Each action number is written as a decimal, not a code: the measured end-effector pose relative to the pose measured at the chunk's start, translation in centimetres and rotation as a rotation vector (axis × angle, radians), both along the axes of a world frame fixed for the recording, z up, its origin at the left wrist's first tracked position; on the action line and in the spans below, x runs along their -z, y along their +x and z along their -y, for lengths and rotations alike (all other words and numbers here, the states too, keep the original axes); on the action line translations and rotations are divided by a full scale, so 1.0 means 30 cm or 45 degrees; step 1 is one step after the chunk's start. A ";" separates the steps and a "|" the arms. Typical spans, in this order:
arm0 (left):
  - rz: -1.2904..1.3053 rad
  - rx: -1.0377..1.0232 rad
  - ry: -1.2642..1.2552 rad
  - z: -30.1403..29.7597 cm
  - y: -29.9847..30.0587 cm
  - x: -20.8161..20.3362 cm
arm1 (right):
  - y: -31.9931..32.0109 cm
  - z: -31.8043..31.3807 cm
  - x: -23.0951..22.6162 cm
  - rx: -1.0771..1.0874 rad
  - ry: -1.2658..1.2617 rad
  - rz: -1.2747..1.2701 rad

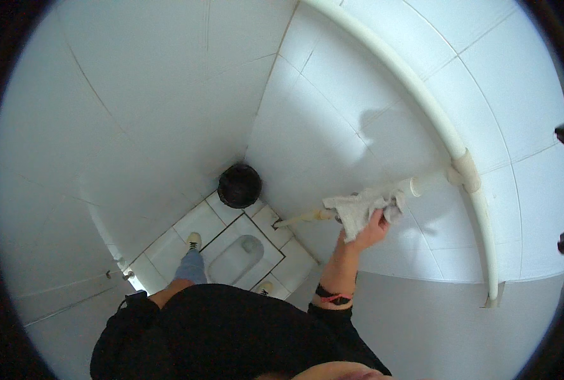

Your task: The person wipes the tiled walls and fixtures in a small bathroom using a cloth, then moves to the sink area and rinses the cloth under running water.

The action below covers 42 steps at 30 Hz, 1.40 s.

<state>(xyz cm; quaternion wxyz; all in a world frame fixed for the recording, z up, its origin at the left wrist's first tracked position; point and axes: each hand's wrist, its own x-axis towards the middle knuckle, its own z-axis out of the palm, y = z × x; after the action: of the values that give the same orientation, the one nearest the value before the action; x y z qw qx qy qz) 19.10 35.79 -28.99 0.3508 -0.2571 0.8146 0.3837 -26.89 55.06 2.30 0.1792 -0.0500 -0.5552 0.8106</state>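
Observation:
My right hand (372, 232) is closed on a light grey cloth (353, 215), which is draped over a white pipe (413, 187) on the tiled wall. Fingers and thumb bunch the cloth at its right part, against the pipe. Below the cloth, a yellowed thinner length of pipe (304, 218) slopes down to the floor. Part of the fitting under the cloth is hidden. My left arm hangs at my side in a black sleeve; only a bit of its forearm (166, 294) shows, and the hand is out of sight.
A squat toilet (236, 259) is set in the tiled floor between my feet. In the far corner stands a black bin (239, 186). A thick white pipe (421, 95) runs along the right wall. A latch (127, 275) is on the left.

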 end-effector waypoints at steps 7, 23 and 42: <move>-0.020 -0.156 0.005 0.068 0.116 0.027 | -0.274 0.312 -0.131 0.426 0.431 -0.373; -0.218 -0.314 -0.090 0.124 0.265 0.087 | -0.479 0.831 0.275 -0.081 2.400 -1.553; -0.088 -0.321 -0.401 0.046 0.266 -0.082 | -0.396 0.618 0.283 -0.025 2.027 -1.138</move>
<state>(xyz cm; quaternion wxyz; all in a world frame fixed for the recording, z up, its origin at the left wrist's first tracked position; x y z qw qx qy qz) 27.09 34.41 -26.52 0.2273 -0.3954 0.8375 0.3010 -38.79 36.53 -6.17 0.3522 0.4119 -0.8297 0.1335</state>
